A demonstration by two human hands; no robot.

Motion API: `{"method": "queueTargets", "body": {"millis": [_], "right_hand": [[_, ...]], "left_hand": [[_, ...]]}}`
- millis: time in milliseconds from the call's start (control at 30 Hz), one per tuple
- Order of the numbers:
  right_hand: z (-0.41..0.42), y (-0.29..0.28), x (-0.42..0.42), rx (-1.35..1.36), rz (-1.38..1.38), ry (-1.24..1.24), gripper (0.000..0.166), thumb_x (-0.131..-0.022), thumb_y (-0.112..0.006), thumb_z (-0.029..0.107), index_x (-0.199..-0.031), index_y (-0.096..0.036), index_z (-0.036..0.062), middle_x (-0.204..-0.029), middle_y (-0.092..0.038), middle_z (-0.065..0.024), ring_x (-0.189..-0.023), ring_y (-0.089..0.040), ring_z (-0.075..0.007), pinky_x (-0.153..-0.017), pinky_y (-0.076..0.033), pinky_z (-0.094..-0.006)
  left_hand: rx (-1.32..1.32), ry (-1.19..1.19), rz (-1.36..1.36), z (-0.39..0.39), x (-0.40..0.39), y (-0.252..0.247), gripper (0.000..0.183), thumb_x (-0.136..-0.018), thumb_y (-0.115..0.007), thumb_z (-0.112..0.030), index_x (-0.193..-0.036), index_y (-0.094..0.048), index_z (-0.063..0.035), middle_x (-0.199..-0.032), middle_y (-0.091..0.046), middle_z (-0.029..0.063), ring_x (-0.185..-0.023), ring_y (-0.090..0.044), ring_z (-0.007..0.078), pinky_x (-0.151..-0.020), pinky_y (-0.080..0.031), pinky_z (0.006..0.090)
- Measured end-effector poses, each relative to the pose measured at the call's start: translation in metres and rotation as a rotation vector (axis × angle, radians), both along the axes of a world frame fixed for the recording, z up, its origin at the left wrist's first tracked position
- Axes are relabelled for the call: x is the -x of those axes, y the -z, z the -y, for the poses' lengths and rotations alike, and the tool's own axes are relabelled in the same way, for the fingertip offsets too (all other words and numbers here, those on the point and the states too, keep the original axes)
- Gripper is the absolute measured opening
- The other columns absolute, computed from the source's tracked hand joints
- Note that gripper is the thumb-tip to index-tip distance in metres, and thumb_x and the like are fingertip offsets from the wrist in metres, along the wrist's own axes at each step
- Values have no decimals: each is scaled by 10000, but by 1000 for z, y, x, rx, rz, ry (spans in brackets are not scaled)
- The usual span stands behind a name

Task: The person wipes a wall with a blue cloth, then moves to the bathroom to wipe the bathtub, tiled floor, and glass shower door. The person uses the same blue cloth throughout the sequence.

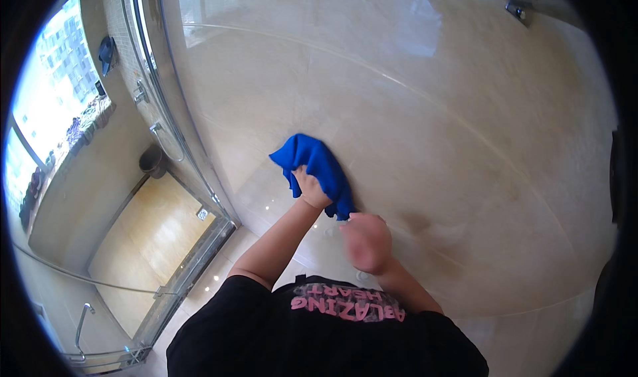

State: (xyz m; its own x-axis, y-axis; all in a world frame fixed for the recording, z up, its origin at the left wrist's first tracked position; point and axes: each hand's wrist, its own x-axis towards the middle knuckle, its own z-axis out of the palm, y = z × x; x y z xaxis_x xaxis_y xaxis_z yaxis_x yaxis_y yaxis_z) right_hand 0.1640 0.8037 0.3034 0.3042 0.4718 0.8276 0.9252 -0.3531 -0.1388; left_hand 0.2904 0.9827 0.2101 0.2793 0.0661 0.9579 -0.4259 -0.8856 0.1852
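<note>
A bright blue cloth [324, 165] lies bunched and folded against a glossy beige tiled wall [423, 143]. My left hand [311, 188] holds it to the tiles, with the fabric draped over most of the fingers. Just below the cloth's lower corner is my right hand [369, 242], blurred and with its fingers curled. Its fingertips come right up to that corner; whether they pinch the fabric cannot be made out.
On the left a metal-framed glass shower enclosure [227, 217] surrounds a beige shower floor [144, 232]. Inside are a dark bucket [153, 161], a hand shower [156, 128] and a window ledge [75, 143] crowded with small items. A metal fitting [518, 12] projects at the upper right.
</note>
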Motion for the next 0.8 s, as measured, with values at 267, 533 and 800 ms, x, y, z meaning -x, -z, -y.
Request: {"method": "queueTargets", "body": {"millis": [267,533,800], "right_hand": [[-38,5,0,-101,-73,-9,400,-669,-614,-56,-1034,-692,86,-1085,-613,-134,-896,-622,-274,-731,-511,-363],[-46,13,-5,-48,-95,-78,371,-686,-619,-35,-1023,-702,96,-1088,-615,-128,-891,-621,-259,-731,-512,-361],[-63,-4,-32,-26,-20,-229,341,-714,-614,-20,-1029,-692,88,-1120,-605,-120,-906,-603,-285,-777,-490,-385]], "left_hand": [[-107,66,38,-25,-7,-178,509,-709,-663,-271,-1144,-623,-11,-1202,-586,218,-1078,-505,417,-939,-333,574],[184,-175,-55,-50,-30,-56,620,-758,-632,-275,-1298,-529,13,-1344,-472,283,-1309,-351,499,-1147,-121,623],[42,-55,97,-7,-4,59,223,-714,-586,-239,-795,-636,-38,-950,-592,113,-898,-521,347,-891,-321,642]]}}
